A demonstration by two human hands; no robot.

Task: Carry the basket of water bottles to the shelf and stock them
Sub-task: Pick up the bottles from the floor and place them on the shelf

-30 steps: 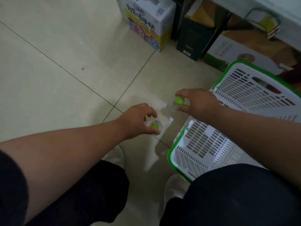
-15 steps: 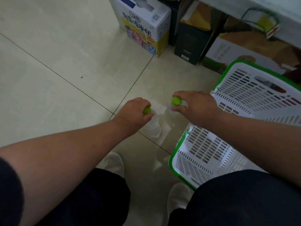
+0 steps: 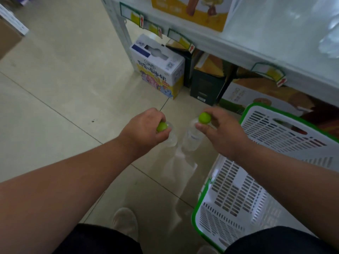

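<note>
— So where are the bottles?
— One in each hand, held up over the floor. The left hand (image 3: 145, 129) has its fingers closed round the neck of the left bottle (image 3: 169, 138), just under its green cap. The right hand (image 3: 222, 133) pinches the right bottle (image 3: 191, 142) the same way.
— And the basket?
— The white basket (image 3: 236, 195) with a green rim sits on the floor at near right, beside the right forearm.
— Beyond that?
— The shelf (image 3: 236, 46) runs across the far right, with a carton (image 3: 158, 70) on the tiled floor (image 3: 64, 99) beneath it.
</note>
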